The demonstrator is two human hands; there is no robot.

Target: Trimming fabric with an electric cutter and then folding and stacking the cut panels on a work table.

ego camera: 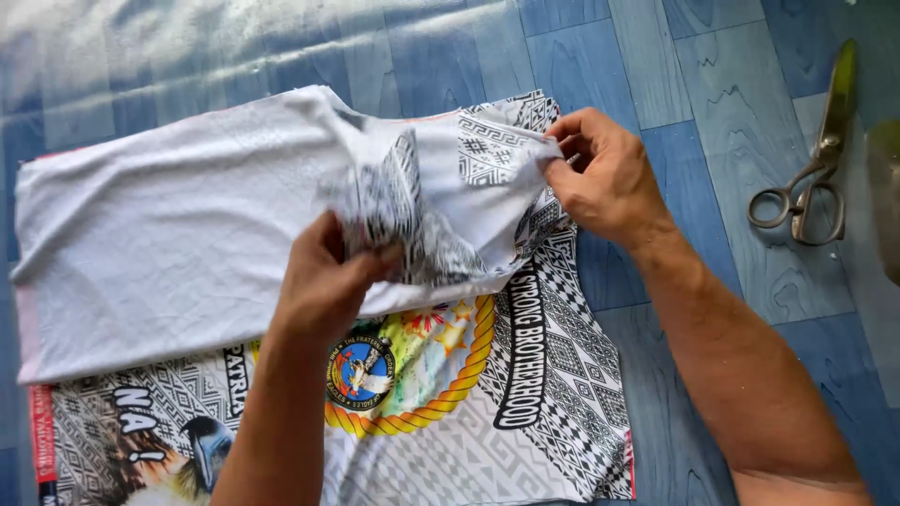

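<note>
Hands over printed fabric (281, 281) spread on blue wood-pattern floor (656, 75): left hand (323, 281) closed, gripping a bunched patterned fold at centre, right hand (605, 178) pinching the fabric's upper right edge, wrist angled inward; scissors (811, 159) lying well apart at right.

Metal scissors (814, 164) lie shut on the blue wood-patterned floor (656, 56), well apart to the right of the right hand (605, 178).
</note>
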